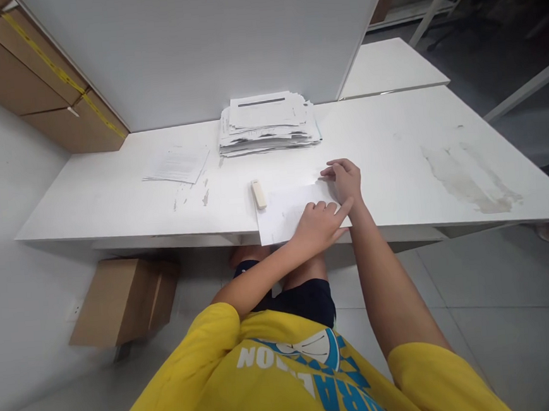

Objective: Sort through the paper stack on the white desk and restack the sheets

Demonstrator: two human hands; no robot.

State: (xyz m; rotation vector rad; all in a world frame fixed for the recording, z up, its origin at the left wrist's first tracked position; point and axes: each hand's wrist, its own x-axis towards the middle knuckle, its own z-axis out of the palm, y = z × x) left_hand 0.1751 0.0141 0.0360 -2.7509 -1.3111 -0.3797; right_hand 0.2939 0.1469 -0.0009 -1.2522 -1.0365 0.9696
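Observation:
A white sheet of paper (285, 214) lies at the near edge of the white table (394, 152). My left hand (321, 224) presses flat on the sheet's near right part, fingers pointing right. Fingers bent, my right hand (345, 178) rests on the sheet's far right corner. A small cream stapler (258, 194) sits at the sheet's far left corner. Further back stands a thick stack of printed papers (268, 123), and to its left lie a few printed sheets (177, 164).
A white partition wall (195, 47) rises behind the table. Cardboard boxes (36, 72) lean at the left wall, and another box (123, 300) sits on the floor under the table. A second white table (390, 66) stands at the back right.

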